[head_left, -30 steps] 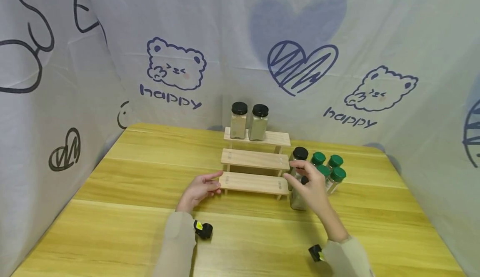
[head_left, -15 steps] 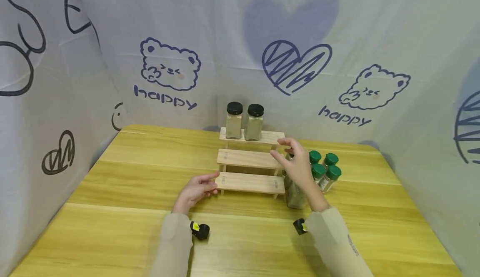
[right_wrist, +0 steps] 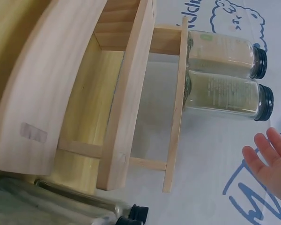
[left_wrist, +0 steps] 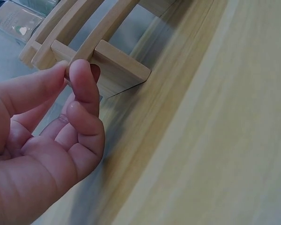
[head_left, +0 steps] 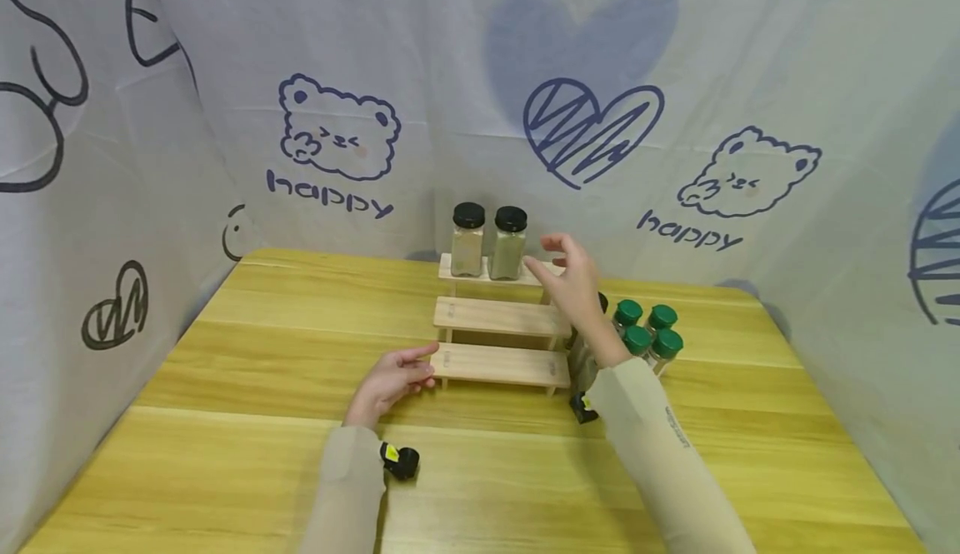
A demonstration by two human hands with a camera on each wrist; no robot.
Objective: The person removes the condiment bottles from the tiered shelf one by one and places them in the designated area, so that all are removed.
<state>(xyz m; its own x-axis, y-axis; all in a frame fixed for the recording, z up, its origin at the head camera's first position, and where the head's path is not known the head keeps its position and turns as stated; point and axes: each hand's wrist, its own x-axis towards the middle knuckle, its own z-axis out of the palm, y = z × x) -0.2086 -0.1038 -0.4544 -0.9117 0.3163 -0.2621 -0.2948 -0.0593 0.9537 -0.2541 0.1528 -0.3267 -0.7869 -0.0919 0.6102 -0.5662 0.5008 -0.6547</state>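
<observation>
A three-tier wooden rack [head_left: 501, 364] stands on the table. Two glass spice jars with black lids, a beige one [head_left: 467, 252] and a greenish one [head_left: 507, 254], stand side by side on its top tier. My left hand [left_wrist: 51, 136] pinches the left end of the lowest tier between thumb and index finger. Over the right end of the top tier hovers my right hand [head_left: 572, 283], thumb and fingers spread apart with nothing between them. Its thumb is close beside the greenish jar. In the right wrist view the fingers [right_wrist: 271, 161] are apart from the jars' lids.
More black-lidded jars [right_wrist: 61, 206] stand right of the rack, partly hidden by my right arm in the head view. Beyond them is a group of several green-capped jars [head_left: 637, 339]. A printed white cloth [head_left: 465, 79] hangs behind the wooden table [head_left: 480, 487].
My right hand has moved up and left from the jars beside the rack to the top tier, holding nothing. My left hand keeps its grip on the lowest tier.
</observation>
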